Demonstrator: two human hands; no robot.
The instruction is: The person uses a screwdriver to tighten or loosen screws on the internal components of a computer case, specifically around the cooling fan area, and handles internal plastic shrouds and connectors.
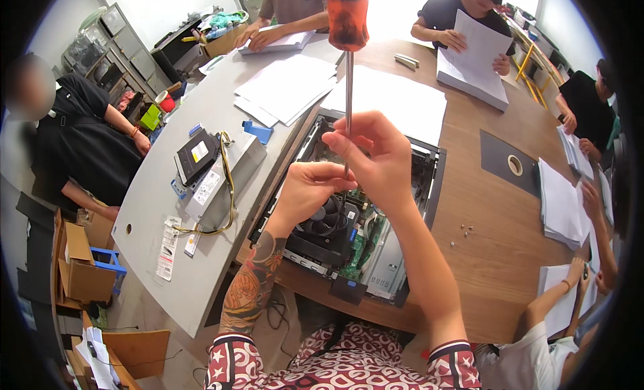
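A long screwdriver [348, 88] with an orange translucent handle points tip-down over an open desktop computer case [392, 256] on the wooden table [496, 242]. My right hand [379, 158] grips the steel shaft near its lower end. My left hand [305, 189] pinches at the tip, fingers closed around it just above the black cooling fan [329, 222]. The green circuit board [359, 246] shows beside the fan.
A removed power supply with yellow cables [218, 179] and a drive [194, 155] lie on the grey desk to the left. Small screws [463, 229] sit right of the case. Other people handle stacks of white paper [473, 61] around the table. Cardboard boxes [80, 269] stand lower left.
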